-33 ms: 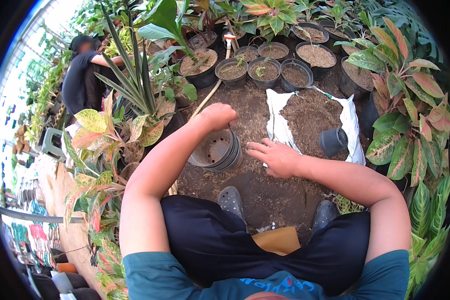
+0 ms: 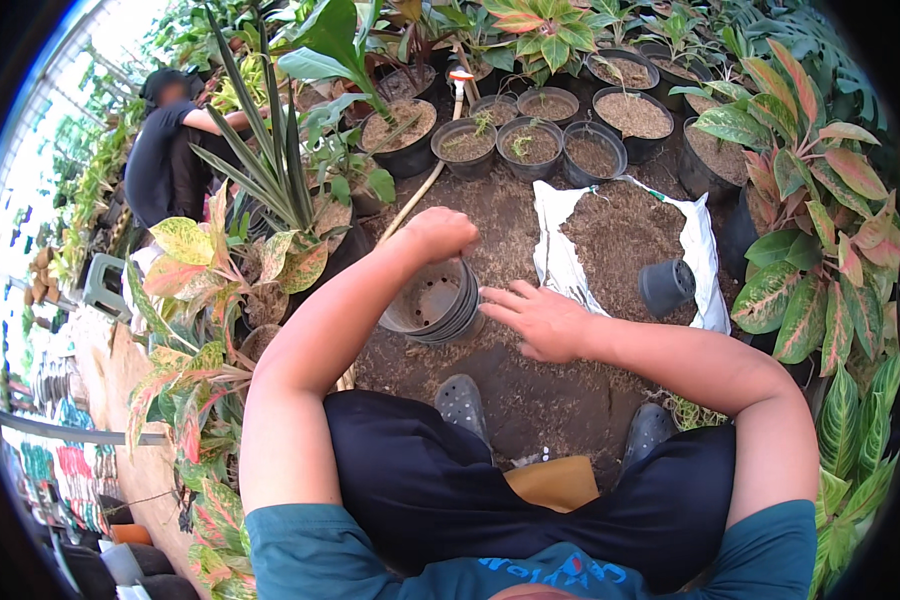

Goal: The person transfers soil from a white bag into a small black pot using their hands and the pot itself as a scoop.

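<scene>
A nested stack of black plastic plant pots leans on the soil in front of me, its open mouth facing up and left. My left hand is closed over the far rim, its fingertips partly hidden. Just right of the stack, my right hand is open, palm down with fingers apart. Its fingertips come close to the pots' side; whether they touch I cannot tell. Farther right, a single black pot lies tipped over on a white sack spread with loose brown potting mix.
Several soil-filled pots, one with a small seedling, line the far side. Leafy plants crowd the left and right. A thin pipe runs behind my left hand. Another person crouches at far left.
My right hand has shifted slightly left, its fingertips nearer the stack of pots. My left hand stays on the rim.
</scene>
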Demonstrator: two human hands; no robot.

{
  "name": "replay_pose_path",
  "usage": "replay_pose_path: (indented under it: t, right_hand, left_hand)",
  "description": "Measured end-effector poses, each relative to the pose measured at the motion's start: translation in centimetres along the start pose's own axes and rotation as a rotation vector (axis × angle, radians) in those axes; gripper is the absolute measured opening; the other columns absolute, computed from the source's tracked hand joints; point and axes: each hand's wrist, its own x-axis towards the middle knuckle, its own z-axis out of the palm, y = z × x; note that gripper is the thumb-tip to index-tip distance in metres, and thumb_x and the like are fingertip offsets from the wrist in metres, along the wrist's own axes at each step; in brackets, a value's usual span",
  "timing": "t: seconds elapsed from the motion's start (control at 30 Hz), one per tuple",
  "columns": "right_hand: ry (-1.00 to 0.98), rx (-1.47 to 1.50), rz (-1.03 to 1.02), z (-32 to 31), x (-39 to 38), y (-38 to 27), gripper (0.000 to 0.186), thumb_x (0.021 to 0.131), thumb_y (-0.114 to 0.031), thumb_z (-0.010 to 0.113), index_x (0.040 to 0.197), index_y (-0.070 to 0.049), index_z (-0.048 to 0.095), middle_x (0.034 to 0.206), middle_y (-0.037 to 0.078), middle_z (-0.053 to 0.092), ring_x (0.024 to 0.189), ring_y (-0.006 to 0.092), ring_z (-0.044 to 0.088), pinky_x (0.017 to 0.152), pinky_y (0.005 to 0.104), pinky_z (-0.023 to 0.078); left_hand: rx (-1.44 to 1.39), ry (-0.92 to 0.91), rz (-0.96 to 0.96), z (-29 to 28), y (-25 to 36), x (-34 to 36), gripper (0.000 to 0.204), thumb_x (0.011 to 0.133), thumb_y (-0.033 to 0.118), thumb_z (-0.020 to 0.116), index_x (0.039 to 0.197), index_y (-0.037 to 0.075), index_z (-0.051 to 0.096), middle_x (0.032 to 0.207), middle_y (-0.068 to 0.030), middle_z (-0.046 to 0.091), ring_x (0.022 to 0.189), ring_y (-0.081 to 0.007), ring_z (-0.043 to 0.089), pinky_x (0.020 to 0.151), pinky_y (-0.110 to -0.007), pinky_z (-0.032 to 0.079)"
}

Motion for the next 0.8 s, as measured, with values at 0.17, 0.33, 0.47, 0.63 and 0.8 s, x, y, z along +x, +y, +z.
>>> replay_pose_path:
  t: [0.17,0.33,0.47,0.63,0.8]
  right_hand:
    - [0.003,0.031,0.000,-0.7,1.6,-1.4,0.086,0.081,-0.013,0.075,0.159,-0.006,0.038,0.169,0.012,0.030,0.137,0.0383,0.047,0.105,0.0483,0.052]
    - [-0.007,0.065,0.035,-1.0,1.4,-1.2,0.086,0.081,-0.013,0.076,0.158,-0.006,0.038,0.169,0.014,0.029,0.141,0.0408,0.044,0.107,0.0495,0.051]
    - [0.024,0.078,0.028,-0.8,0.5,-1.0,0.086,0.081,-0.015,0.078,0.157,-0.005,0.039,0.168,0.016,0.029,0.141,0.0416,0.043,0.109,0.0509,0.050]
    - [-0.056,0.111,0.080,-1.4,-0.6,-1.1,0.084,0.083,-0.017,0.080,0.155,-0.006,0.039,0.167,0.017,0.029,0.142,0.0449,0.041,0.113,0.0524,0.047]
    - [-0.080,0.092,0.097,-2.1,-0.6,-1.6,0.082,0.083,-0.017,0.079,0.154,-0.006,0.040,0.168,0.017,0.028,0.141,0.0444,0.041,0.112,0.0521,0.048]
  left_hand:
    - [0.319,0.036,0.088,1.0,1.9,1.4,0.010,0.089,0.019,0.067,0.094,0.019,0.075,0.089,-0.0012,0.075,0.102,-0.0219,0.070,0.089,-0.041,0.051]
    - [0.411,0.107,0.193,1.9,2.9,1.1,0.022,0.088,0.018,0.068,0.110,0.019,0.068,0.095,0.0032,0.074,0.108,-0.0173,0.068,0.092,-0.036,0.048]
    - [0.381,0.108,0.182,2.4,2.7,0.7,0.026,0.085,0.016,0.073,0.110,0.017,0.068,0.095,0.0017,0.074,0.101,-0.0199,0.072,0.089,-0.037,0.050]
    - [0.295,0.075,0.173,0.8,2.5,-0.2,0.027,0.082,0.015,0.074,0.109,0.016,0.069,0.094,-0.0011,0.075,0.103,-0.0210,0.072,0.091,-0.038,0.051]
    - [0.279,0.118,0.175,0.8,2.0,-0.5,0.020,0.078,0.015,0.076,0.097,0.014,0.072,0.090,-0.0034,0.074,0.102,-0.0248,0.070,0.094,-0.040,0.051]
